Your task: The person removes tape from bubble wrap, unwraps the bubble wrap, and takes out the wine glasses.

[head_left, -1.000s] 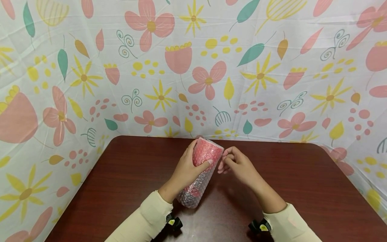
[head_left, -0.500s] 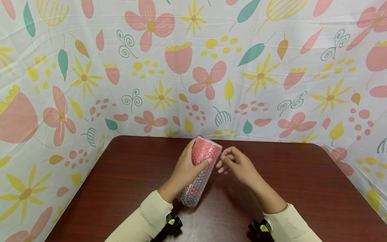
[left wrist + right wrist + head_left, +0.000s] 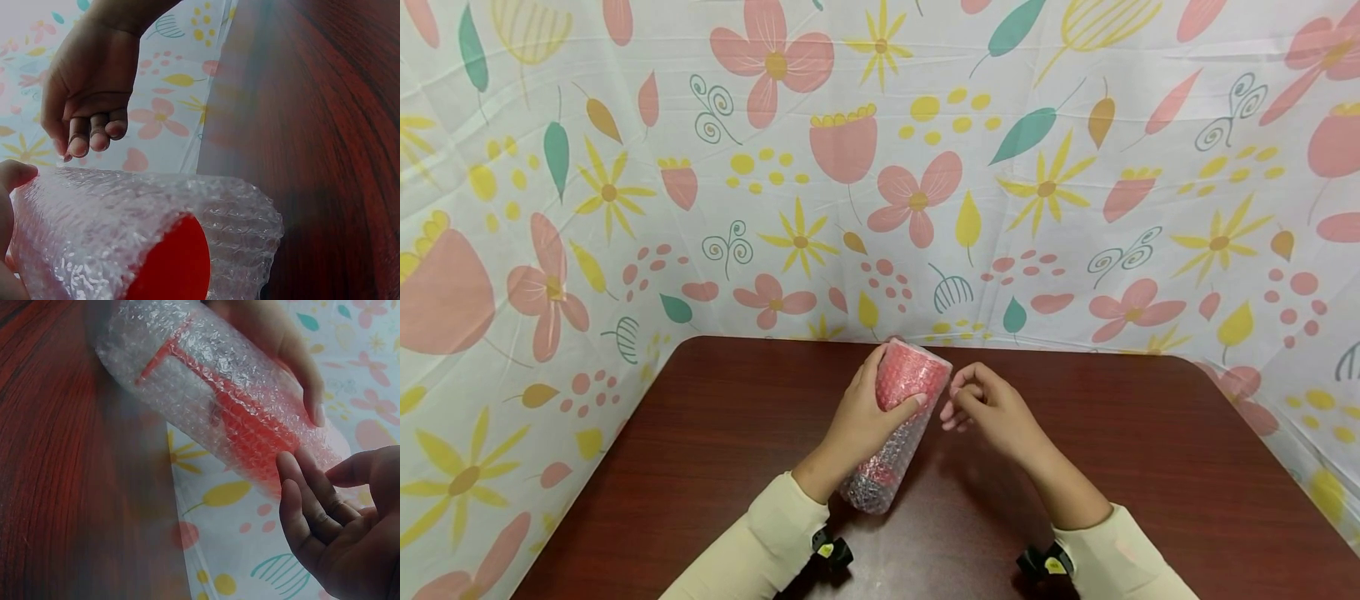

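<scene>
A roll of clear bubble wrap (image 3: 891,446) surrounds a red stemmed goblet (image 3: 250,428), whose bowl, stem and base show through in the right wrist view. The roll stands tilted above the table, its red end up and away. My left hand (image 3: 865,408) grips its upper part from the left, thumb across the front. Beside the upper right edge is my right hand (image 3: 992,408), with bent fingers and the thumb close to the index finger. In the left wrist view its index fingertip (image 3: 65,156) reaches the wrap's edge. Whether it pinches the wrap there is unclear.
The dark red-brown wooden table (image 3: 1150,433) has rounded far corners. A white cloth (image 3: 925,267) printed with flowers and leaves hangs behind it and along both sides. Black wrist camera mounts (image 3: 831,550) sit under the cream sleeves (image 3: 767,525).
The wrapped goblet has shifted slightly left with my left hand. My right fingers spread a little at mid-interval, then drew together again; that hand stays at the upper right edge.
</scene>
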The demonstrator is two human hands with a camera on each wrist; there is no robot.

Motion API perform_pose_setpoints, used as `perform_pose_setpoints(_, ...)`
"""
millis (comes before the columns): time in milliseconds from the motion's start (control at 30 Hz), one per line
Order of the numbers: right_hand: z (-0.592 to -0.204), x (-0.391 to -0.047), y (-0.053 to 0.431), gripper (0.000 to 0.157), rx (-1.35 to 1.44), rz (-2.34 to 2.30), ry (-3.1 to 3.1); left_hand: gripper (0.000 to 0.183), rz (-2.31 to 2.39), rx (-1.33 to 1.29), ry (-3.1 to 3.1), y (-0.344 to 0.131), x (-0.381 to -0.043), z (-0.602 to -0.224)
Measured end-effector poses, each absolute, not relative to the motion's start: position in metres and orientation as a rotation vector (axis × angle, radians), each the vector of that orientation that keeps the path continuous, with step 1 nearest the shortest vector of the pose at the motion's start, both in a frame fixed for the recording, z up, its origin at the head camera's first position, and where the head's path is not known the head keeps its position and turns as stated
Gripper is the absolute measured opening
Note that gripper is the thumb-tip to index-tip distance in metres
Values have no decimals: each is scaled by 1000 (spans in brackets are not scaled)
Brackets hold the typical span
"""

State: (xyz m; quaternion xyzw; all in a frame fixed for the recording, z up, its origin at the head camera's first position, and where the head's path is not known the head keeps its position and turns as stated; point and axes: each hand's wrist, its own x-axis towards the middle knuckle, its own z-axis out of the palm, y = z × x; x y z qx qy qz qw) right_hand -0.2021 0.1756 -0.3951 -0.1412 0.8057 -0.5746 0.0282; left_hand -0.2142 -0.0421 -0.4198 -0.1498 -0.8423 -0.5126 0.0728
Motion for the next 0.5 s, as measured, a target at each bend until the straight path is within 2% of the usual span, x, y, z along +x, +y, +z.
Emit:
perform_pose_setpoints(267, -397, -204, 175, 23, -407, -1739, 2547, 94, -1554, -445, -2546, -42, -215, -421)
perform_pose_setpoints(500, -397, -205, 175, 22, -389, -1719, 2571, 94, -1550, -437, -2552, -41, -213, -420)
